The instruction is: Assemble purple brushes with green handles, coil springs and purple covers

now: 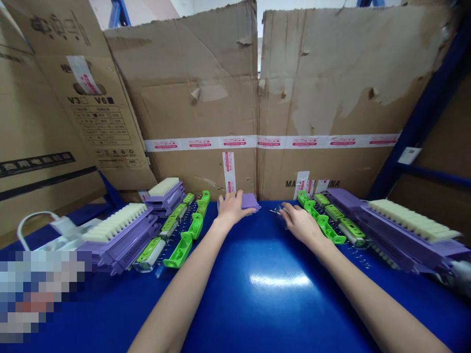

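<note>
My left hand (231, 207) lies over a purple plastic part (249, 202) at the back of the blue table, its fingers spread and its thumb along the part's front edge. To the right, my right hand (296, 220) has its fingers pinched round a small clear item (278, 212) with a thin tip; blur keeps me from telling what it is. Bright green brackets (326, 226) stand in a row just right of this hand. Another row of green brackets (180, 251) runs along the left side.
Purple parts with cream bristles (117, 223) are stacked at the left, and more (412, 219) at the right. Green-and-clear blocks (149, 252) and small screws lie beside both rows. Cardboard (198, 113) walls the back. A white plug and cable (66, 228) sit far left.
</note>
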Tool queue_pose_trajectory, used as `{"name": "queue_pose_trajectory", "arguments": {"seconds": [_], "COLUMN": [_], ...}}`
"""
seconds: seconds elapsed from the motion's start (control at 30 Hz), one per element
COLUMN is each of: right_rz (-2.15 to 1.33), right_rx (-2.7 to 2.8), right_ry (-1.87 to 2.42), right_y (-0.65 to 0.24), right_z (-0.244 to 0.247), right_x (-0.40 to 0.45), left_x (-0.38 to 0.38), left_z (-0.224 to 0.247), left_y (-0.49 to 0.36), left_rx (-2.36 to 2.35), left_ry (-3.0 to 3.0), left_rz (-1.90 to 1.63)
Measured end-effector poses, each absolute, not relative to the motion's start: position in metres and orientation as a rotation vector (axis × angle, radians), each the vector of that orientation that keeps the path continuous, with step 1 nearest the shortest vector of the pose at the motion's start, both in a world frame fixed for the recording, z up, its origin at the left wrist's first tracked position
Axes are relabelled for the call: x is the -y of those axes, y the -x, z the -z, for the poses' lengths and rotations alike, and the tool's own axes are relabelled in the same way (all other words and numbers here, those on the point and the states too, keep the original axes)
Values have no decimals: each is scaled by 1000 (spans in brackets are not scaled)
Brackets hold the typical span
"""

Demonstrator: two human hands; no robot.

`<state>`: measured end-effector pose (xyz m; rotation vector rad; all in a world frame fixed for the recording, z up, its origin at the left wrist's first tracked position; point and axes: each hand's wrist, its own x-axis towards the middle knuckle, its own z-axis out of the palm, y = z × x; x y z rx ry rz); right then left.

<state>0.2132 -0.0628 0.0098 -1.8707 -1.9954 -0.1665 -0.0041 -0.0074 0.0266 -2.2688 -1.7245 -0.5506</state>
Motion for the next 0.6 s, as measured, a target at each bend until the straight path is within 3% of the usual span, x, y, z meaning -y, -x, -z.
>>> {"name": "queue_pose_trajectory", "arguments": {"seconds": [0.33, 0.6], "right_rz": [473, 356], "right_rx": [1912, 2015], "right_ry": [1870, 1893], "right_y": [-206, -210], "right_z": [-20, -16], "right_x": [72, 67], "left_x": [22, 20], "left_z": [-8, 1], "left_y": [19, 24], "left_rx": [1387, 1259], "left_ry": [2207, 2239], "left_rz": [712, 671]}}
